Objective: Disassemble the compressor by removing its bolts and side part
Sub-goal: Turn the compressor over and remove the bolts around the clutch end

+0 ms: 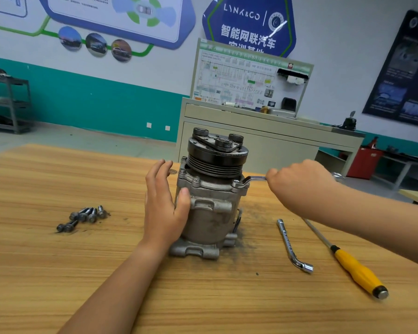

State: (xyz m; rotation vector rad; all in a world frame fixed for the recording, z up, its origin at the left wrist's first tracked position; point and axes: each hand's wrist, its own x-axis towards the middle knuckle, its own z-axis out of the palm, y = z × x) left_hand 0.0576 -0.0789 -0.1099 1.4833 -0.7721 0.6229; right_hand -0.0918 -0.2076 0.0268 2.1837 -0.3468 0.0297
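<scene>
Centrally one compressor (210, 213), left fingers (155, 175) flat on it, right fingers (274, 177) gripping one wrench (251, 180), six bolts (83, 216)

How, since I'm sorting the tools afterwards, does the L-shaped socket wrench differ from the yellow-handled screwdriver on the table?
The socket wrench is bare metal throughout; the screwdriver has a yellow-and-black handle. The socket wrench bends at its near end into a socket; the screwdriver runs straight. The screwdriver looks longer than the socket wrench. Both lie unheld on the table, right of the compressor.

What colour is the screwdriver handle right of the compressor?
Yellow plastic screwdriver handle, with a black collar; head view shows it best.
</scene>
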